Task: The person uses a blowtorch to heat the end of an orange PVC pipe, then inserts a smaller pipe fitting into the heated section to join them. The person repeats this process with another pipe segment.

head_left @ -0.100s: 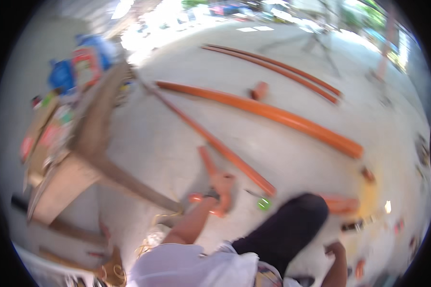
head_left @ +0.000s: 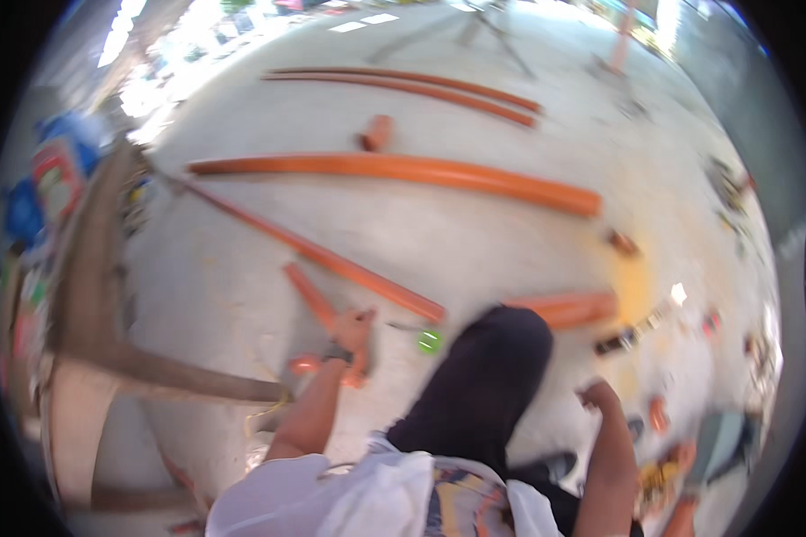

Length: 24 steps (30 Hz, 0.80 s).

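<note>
My left hand (head_left: 356, 329) is closed on an orange pipe piece with a branching fitting (head_left: 311, 294) that lies on the concrete floor, left of my knee. A dark band circles that wrist. My right hand (head_left: 597, 394) hovers right of my knee; its fingers look bent, but blur hides how far they are closed, and I see nothing in them. The nearest thing ahead of it is a dark and silver tool (head_left: 631, 336). A shiny green round object (head_left: 429, 341) and a long thin orange pipe (head_left: 331, 259) lie beside my left hand.
A thick orange pipe (head_left: 403, 168) crosses the floor ahead, with thinner pipes (head_left: 421, 82) beyond. A short pipe (head_left: 569, 309) lies past my knee, near yellowish dust (head_left: 634, 279). At left stands a wooden frame (head_left: 201, 374). A small orange fitting (head_left: 658, 413) lies right of my hand.
The view has swung right, so the floor things sit farther left and higher. My right hand has moved forward and a little outward past my knee. My left hand stays on the pipe piece.
</note>
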Motion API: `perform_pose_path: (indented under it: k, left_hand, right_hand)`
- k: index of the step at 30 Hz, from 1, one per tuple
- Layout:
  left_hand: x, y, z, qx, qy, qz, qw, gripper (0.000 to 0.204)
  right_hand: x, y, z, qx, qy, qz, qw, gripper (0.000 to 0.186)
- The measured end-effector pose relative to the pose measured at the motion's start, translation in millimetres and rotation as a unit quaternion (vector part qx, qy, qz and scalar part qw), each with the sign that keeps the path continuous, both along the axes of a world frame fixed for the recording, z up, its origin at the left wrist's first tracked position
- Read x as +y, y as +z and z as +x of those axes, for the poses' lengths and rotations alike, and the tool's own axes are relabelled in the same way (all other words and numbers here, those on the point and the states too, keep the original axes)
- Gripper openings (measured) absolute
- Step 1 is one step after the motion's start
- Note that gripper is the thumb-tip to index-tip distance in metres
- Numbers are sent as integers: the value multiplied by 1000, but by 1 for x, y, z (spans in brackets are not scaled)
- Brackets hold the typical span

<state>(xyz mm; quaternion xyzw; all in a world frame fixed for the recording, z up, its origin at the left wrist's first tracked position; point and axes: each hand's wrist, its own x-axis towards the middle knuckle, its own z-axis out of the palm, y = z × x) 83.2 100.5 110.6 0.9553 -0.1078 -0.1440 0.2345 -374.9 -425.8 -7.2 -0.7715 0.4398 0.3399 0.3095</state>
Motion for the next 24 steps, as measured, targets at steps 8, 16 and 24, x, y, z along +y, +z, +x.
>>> perform_pose_path:
  k: [8,16,24]
  left_hand:
    - [-122,-59,-23,-71,-300,-99,946,41]
    - [-273,-86,-51,-30,-450,-119,885,115]
    - [-308,-104,-57,63,-422,-41,904,129]
  right_hand:
    - [16,40,-43,15,-156,34,987,50]
    - [31,39,-28,-76,-21,-55,995,56]
    - [38,76,-21,-122,-169,-42,977,50]
